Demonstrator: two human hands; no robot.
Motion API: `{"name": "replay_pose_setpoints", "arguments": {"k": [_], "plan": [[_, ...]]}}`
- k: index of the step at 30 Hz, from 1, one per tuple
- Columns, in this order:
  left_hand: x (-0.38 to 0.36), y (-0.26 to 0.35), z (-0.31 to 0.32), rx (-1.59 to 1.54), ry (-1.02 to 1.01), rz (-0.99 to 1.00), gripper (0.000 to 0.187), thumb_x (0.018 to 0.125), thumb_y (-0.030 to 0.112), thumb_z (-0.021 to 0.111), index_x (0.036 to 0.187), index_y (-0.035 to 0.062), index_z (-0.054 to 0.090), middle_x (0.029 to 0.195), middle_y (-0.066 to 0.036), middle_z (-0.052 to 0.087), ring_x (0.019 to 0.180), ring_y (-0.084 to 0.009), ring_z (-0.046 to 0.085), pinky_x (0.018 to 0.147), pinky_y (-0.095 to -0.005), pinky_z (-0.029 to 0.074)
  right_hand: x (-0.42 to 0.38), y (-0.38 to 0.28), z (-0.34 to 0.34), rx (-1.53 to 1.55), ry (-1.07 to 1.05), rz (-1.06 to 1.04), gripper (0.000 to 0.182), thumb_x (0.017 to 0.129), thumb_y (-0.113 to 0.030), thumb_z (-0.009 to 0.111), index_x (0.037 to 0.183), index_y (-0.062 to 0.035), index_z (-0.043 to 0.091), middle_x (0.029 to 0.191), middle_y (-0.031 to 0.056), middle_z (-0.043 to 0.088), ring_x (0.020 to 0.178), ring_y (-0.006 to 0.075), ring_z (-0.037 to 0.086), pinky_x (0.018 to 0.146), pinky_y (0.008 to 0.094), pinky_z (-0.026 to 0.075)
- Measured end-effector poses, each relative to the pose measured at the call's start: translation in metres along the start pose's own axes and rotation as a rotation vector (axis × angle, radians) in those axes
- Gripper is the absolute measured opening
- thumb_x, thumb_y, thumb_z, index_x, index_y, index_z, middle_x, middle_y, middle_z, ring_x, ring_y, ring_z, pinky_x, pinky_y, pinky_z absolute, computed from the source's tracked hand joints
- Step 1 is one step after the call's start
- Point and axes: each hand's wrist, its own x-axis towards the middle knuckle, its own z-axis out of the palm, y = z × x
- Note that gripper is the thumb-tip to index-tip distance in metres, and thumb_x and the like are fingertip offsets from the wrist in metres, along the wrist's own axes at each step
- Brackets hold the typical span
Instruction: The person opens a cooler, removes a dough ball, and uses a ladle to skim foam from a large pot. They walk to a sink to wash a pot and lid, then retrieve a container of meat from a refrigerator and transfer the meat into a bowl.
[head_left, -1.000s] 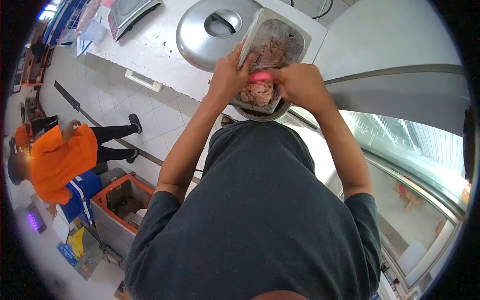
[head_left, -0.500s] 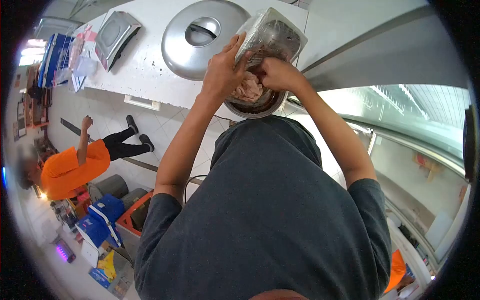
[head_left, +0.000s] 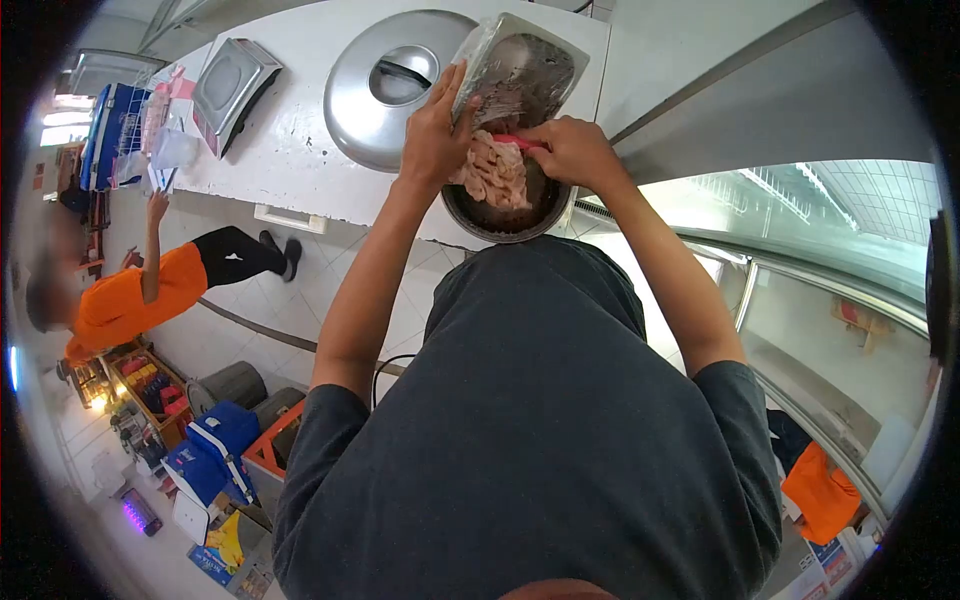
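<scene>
My left hand (head_left: 436,137) grips the left side of a rectangular metal container (head_left: 555,75), partly covered in clear plastic wrap and tilted towards me. Below its lower edge, pale raw meat pieces (head_left: 496,178) hang in a clump over a round dark-bottomed metal pot (head_left: 508,236). My right hand (head_left: 578,152) is closed around a red utensil (head_left: 517,141) at the container's mouth, against the top of the meat. What kind of utensil it is, I cannot make out.
A large round metal lid (head_left: 352,98) lies on the white worktop (head_left: 290,130), left of the container. Farther left stands a kitchen scale (head_left: 235,88). A person in an orange shirt (head_left: 150,300) stands on the left; another orange garment (head_left: 822,495) shows lower right. A glass-fronted case (head_left: 850,290) is at right.
More meat has come out of the container and spreads lower over the pot. The red utensil now shows in my right hand. The container has shifted slightly left, and the person at left has moved.
</scene>
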Motion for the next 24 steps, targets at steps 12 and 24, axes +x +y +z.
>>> {"name": "replay_pose_setpoints", "arguments": {"k": [12, 24], "plan": [[0.004, -0.014, -0.010, 0.055, 0.092, 0.016, 0.054, 0.097, 0.019, 0.066, 0.147, 0.0086, 0.051, 0.145, -0.024, 0.053, 0.121, -0.0420, 0.062, 0.093, -0.0450, 0.057, -0.018, -0.019, -0.040, -0.226, 0.071, -0.092, 0.031, 0.090, -0.022, 0.059, 0.117, -0.0254, 0.074, 0.072, 0.0144, 0.070, 0.072, 0.0331, 0.072, 0.062, 0.0474, 0.054], [0.005, 0.000, -0.017, 0.014, 0.139, 0.009, 0.050, 0.100, 0.022, 0.064, 0.145, 0.0041, 0.052, 0.143, -0.026, 0.055, 0.117, -0.0400, 0.065, 0.080, -0.0419, 0.062, 0.025, -0.049, 0.008, -0.213, -0.006, -0.026, 0.019, 0.082, -0.024, 0.064, 0.084, -0.0096, 0.076, 0.075, 0.0174, 0.071, 0.076, 0.0359, 0.073, 0.067, 0.0488, 0.057]]}}
